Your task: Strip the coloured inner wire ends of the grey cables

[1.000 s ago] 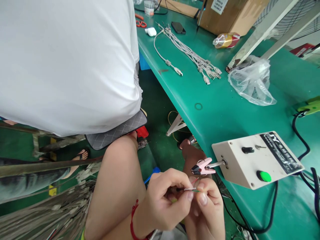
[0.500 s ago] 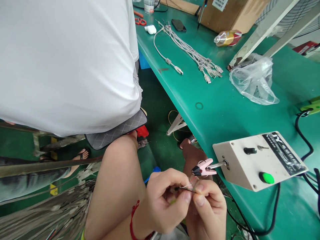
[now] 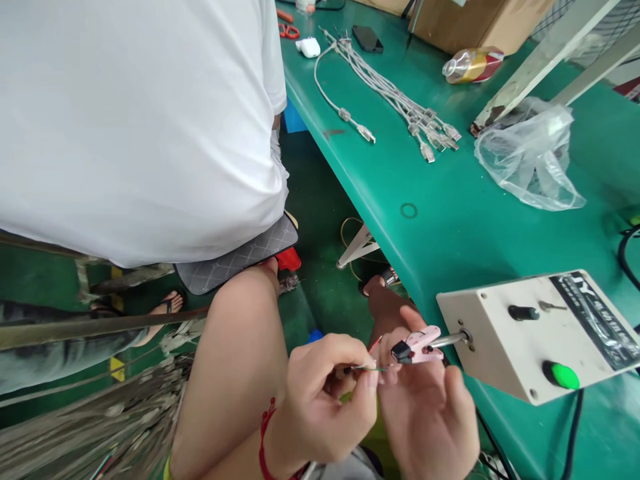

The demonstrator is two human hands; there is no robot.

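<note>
My left hand (image 3: 330, 393), with a red cord bracelet on its wrist, pinches thin coloured wires (image 3: 373, 368) between thumb and forefinger. Red and green strands stick out to the right of its fingertips. Just beyond, my right hand (image 3: 430, 413) is open, palm up, with its fingers spread behind the wire ends and around the pink clip. That pink clip (image 3: 423, 345), black at its jaws, sits on the metal shaft of a beige box (image 3: 515, 333). The box carries a black knob, a small toggle switch and a green button (image 3: 565, 375).
Grey USB cables (image 3: 395, 93) lie on the green table (image 3: 380, 180). Farther off are a phone (image 3: 367, 39), a bottle (image 3: 473, 65), a carton and a plastic bag (image 3: 533, 153). A person in a white shirt (image 3: 140, 127) sits close at left. Many cables (image 3: 100, 413) hang at lower left.
My right hand has let go of the wires and opened, moving right beneath the pink clip. My left hand still pinches the wires. The view has shifted slightly.
</note>
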